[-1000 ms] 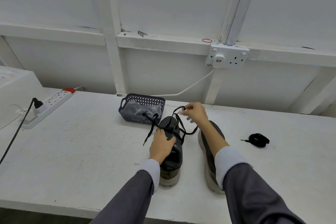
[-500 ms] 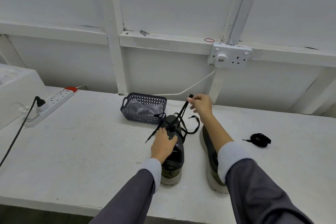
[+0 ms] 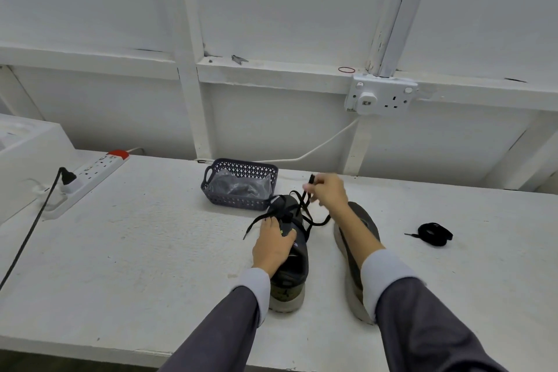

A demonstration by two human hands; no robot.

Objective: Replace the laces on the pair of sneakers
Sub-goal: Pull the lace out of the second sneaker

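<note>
Right hand [image 3: 327,192] is pinching the tip of a black lace [image 3: 305,205] between closed fingers, lifting it up and away from the sneaker [image 3: 291,257] that is standing on the white tabletop [image 3: 136,244]. Left hand [image 3: 273,243] is lying flat over the tongue and eyelets of that same sneaker, fingers spread and pressing down on it rather than closed around anything, pinning it in place. From the eyelets the lace is running up and to the right into the right hand, while its other end is trailing loose off the left side of the sneaker onto the tabletop. The sneaker's long axis is pointing away from the person, heel nearest the body and toe close against a small grey basket [image 3: 240,186] holding a clear plastic bag. A second sneaker [image 3: 357,235] is lying just to the right, partly hidden beneath the right forearm. Well apart on the right, a coiled black lace [image 3: 434,234] is resting on the tabletop. Judging by this, a lace is being drawn through the eyelets, though whether it is going in or coming out cannot be told; the right hand is the nearer one for any further pull along that upward-right line.
</note>
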